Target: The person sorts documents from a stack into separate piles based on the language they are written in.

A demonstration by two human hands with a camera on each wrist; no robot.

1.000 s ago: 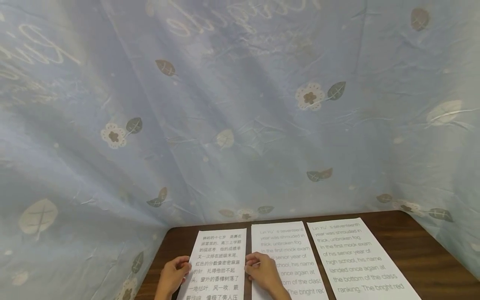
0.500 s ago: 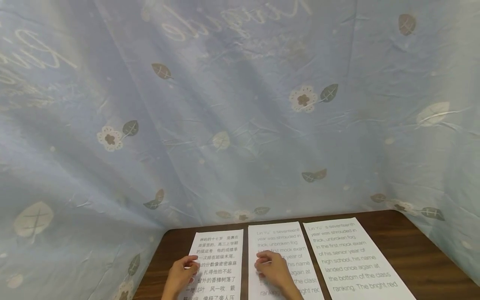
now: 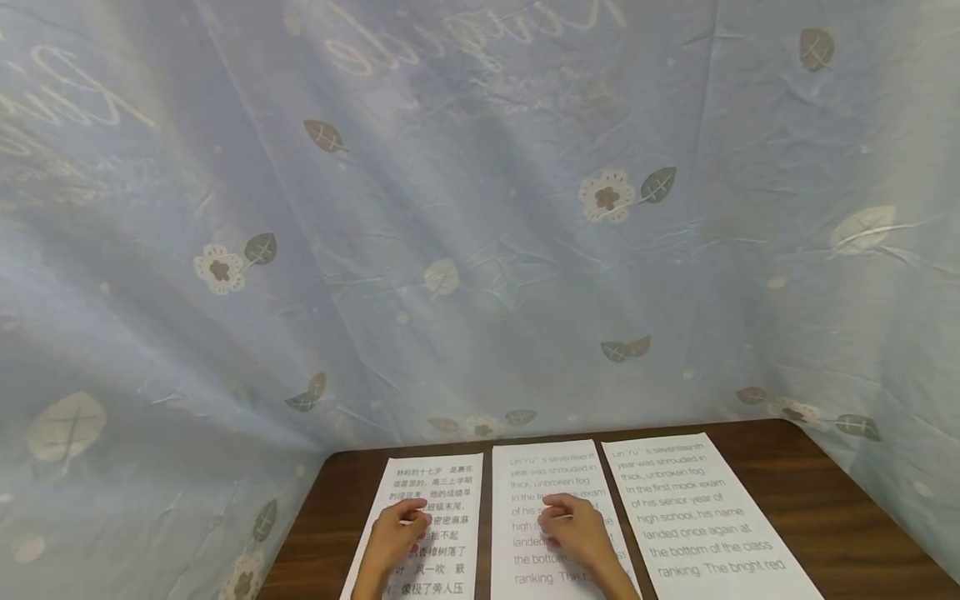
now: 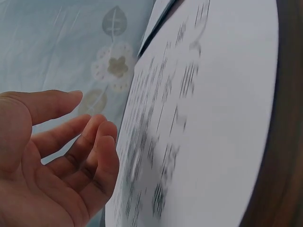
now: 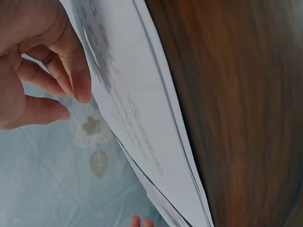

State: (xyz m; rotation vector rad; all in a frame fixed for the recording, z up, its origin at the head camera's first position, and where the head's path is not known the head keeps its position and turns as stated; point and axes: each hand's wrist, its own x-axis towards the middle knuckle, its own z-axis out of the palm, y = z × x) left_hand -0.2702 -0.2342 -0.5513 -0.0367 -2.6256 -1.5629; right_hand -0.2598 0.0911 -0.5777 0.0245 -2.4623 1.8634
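A white sheet printed with Chinese text [image 3: 453,550] lies at the left of the table. Above it hovers my left hand [image 3: 393,533], fingers loosely bent and nothing between them. In the left wrist view, a gap shows between thumb and fingertips [image 4: 108,142], beside the printed page [image 4: 232,118]. Over the middle sheet, which bears English text [image 3: 513,492], is my right hand [image 3: 581,531], also loosely curled around nothing. The right wrist view has its thumb [image 5: 45,111] apart from the fingers, close to the paper [image 5: 137,85]. Whether either hand touches paper, I cannot tell.
A third sheet with English text [image 3: 705,517] lies to the right. Dark brown wood of the tabletop [image 3: 795,475] shows around the pages. A pale blue curtain [image 3: 480,333] with leaf and flower prints hangs behind and beside the table.
Both hands have left the side edges of the Chinese-text sheet. The left moved rightward over that sheet, the right moved rightward over the middle one. The sheets look unmoved.
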